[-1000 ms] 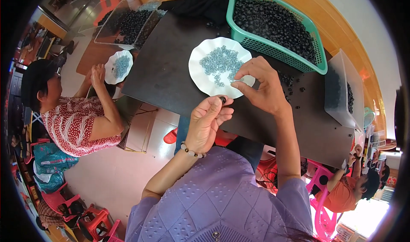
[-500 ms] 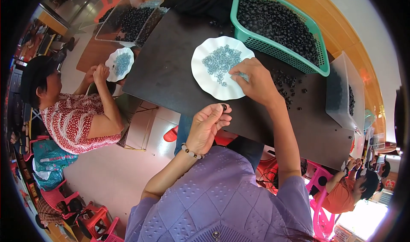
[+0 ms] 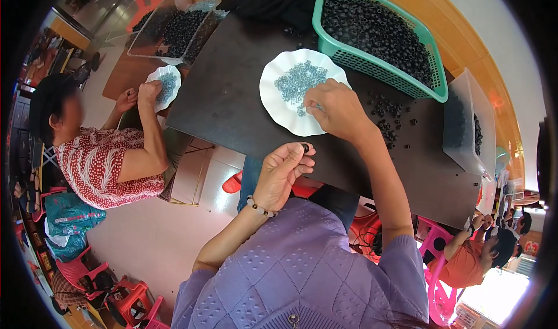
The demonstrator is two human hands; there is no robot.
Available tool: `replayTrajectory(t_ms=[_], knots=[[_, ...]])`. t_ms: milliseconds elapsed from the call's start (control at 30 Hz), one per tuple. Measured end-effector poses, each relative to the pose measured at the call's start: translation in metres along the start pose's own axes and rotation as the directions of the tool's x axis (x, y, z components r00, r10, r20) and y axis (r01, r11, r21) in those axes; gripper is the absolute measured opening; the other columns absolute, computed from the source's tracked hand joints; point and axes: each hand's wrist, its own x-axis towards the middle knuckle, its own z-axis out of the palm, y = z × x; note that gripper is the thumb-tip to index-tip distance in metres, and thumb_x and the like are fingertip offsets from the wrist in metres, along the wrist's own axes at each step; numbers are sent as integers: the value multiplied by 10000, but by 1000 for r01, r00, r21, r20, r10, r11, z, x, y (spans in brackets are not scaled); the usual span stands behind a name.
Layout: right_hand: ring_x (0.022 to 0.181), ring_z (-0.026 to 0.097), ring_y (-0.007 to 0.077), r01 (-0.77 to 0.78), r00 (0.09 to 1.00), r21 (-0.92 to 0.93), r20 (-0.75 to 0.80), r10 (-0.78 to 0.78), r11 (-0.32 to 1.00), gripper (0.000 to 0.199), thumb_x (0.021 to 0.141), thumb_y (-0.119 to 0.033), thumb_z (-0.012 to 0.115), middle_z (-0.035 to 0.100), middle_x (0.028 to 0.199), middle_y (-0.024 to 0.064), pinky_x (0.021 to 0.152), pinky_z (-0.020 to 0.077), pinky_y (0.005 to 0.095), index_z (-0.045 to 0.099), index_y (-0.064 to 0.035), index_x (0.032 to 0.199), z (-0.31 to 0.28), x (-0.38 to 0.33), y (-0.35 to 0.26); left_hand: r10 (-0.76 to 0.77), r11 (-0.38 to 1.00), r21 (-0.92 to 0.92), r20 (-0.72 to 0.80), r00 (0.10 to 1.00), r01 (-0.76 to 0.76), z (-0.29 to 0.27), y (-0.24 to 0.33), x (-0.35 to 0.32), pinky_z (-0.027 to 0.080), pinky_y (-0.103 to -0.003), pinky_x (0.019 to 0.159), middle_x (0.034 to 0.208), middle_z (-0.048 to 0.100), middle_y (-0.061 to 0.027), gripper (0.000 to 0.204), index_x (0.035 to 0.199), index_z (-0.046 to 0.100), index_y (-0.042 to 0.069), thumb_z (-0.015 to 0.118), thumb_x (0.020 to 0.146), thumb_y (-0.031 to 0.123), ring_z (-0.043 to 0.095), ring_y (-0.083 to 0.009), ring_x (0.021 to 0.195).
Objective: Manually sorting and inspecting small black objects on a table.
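White scalloped plate (image 3: 283, 105) holding a heap of small grey-blue metal pieces (image 3: 299, 80) sits on the dark bench (image 3: 232, 96) in front of you; take this plate as the landmark. Your right hand (image 3: 336, 109) rests over the plate's near right rim, thumb and forefinger pinched together at the edge of the heap; whether a piece sits between them is too small to tell. Your left hand (image 3: 283, 173) hangs just off the bench's near edge, below the plate, fingers curled inward, with a small black ring (image 3: 305, 148) held at the tips of the thumb and forefinger. A beaded bracelet (image 3: 258, 207) circles that wrist.

Beyond the plate, touching its far rim, stands a green plastic basket (image 3: 372, 61) full of black rings. To the right of the plate, loose black rings (image 3: 388, 118) lie scattered on the bench, and further right stands a clear plastic bin (image 3: 462, 125). Well to the left of the plate, another person in a red patterned top (image 3: 99, 166) works with both hands at a second, smaller white plate (image 3: 164, 86), with a clear tray of black rings (image 3: 174, 29) beyond it.
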Motion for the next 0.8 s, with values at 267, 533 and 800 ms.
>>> replayTrajectory(t_ms=[267,533,800], knots=[[748,588,181,-66,990,312,-94,100,948,115,777,-63,679,657,781,30,673,463,308,656,-60,890,-8,-15,6,0,1000,18,-4,1000,0,1,-1,0,523,-256,755,1019,642,-68,261,1071,602,15,540,966,246,620,-103,823],[782,526,103,-186,954,949,113,278,253,141,775,-7,715,599,853,24,692,418,237,632,-14,888,-19,-44,-18,-137,970,-200,8,991,136,9,14,-7,492,-254,776,950,625,-4,259,1099,611,67,577,944,271,581,-90,828],[797,530,125,-165,957,970,114,266,177,140,749,4,736,585,857,45,738,419,255,634,-8,844,-22,-67,-42,-214,939,-249,119,970,237,21,12,-13,483,-255,792,915,620,24,258,1085,627,90,612,918,286,566,-85,822]])
